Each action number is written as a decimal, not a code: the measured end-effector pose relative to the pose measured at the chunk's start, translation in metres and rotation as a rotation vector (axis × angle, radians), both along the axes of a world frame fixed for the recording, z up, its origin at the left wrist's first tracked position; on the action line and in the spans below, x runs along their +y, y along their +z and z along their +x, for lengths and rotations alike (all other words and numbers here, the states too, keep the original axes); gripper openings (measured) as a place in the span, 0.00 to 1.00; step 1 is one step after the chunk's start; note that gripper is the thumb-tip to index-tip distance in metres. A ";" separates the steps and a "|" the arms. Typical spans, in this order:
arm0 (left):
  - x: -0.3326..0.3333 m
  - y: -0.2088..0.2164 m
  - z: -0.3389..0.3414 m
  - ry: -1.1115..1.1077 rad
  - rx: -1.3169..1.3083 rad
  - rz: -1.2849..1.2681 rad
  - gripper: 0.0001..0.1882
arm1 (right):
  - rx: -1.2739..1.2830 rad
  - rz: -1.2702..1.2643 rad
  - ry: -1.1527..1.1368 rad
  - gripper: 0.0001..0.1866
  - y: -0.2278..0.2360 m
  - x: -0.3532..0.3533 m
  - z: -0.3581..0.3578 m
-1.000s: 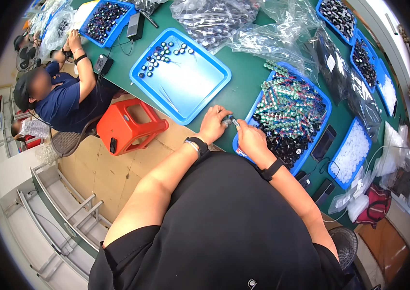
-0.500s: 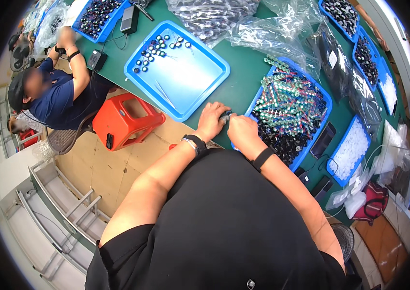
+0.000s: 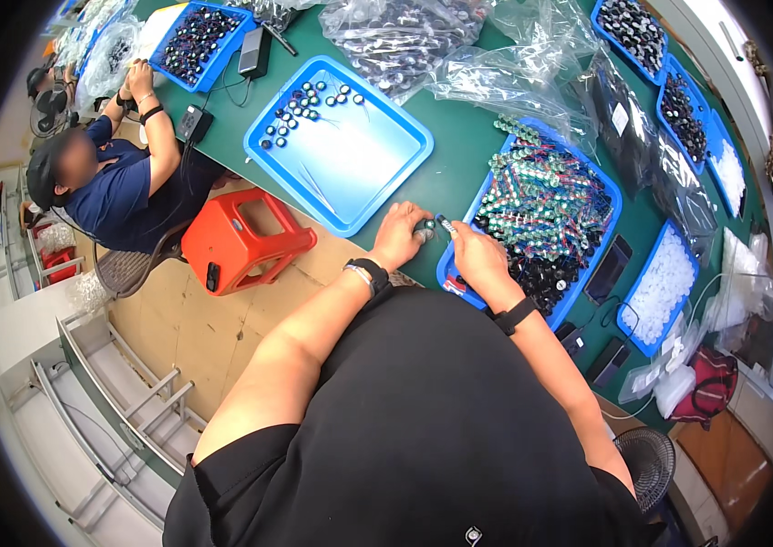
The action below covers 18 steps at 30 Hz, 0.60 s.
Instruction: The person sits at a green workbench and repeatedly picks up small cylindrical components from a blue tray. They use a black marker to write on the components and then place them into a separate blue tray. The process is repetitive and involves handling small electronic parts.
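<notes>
At the near edge of the green table (image 3: 432,169), my left hand (image 3: 397,237) is closed around a small round dark part (image 3: 424,231), held between thumb and fingers. Just to its right, my right hand (image 3: 482,260) grips a short pen-like tool (image 3: 446,223). The tool's dark end points up and left towards the part, with a small gap between them. Beside my right hand is a blue bin (image 3: 619,187) heaped with small green circuit boards (image 3: 541,187) on red and dark wires, above black round parts (image 3: 541,284).
Beyond my left hand lies a blue tray (image 3: 386,187) with several round wired parts (image 3: 300,102). Clear plastic bags (image 3: 514,82) cover the far side. A phone (image 3: 609,268) and a bin of white pieces (image 3: 664,287) stand right. A red stool (image 3: 245,242) and a co-worker (image 3: 122,187) are left.
My right hand has drawn slightly right and away from the left, so the pen-like tool now shows. My left hand stays on the round part. The whole view has shifted a little.
</notes>
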State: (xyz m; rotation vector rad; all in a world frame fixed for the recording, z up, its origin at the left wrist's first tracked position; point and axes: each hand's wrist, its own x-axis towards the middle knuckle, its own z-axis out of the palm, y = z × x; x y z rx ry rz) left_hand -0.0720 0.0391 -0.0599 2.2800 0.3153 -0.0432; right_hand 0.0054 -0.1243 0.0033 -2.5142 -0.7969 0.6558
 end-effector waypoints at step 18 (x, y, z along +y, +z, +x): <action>0.002 -0.013 -0.004 0.028 -0.074 -0.039 0.14 | -0.328 0.161 0.481 0.03 0.001 0.050 0.003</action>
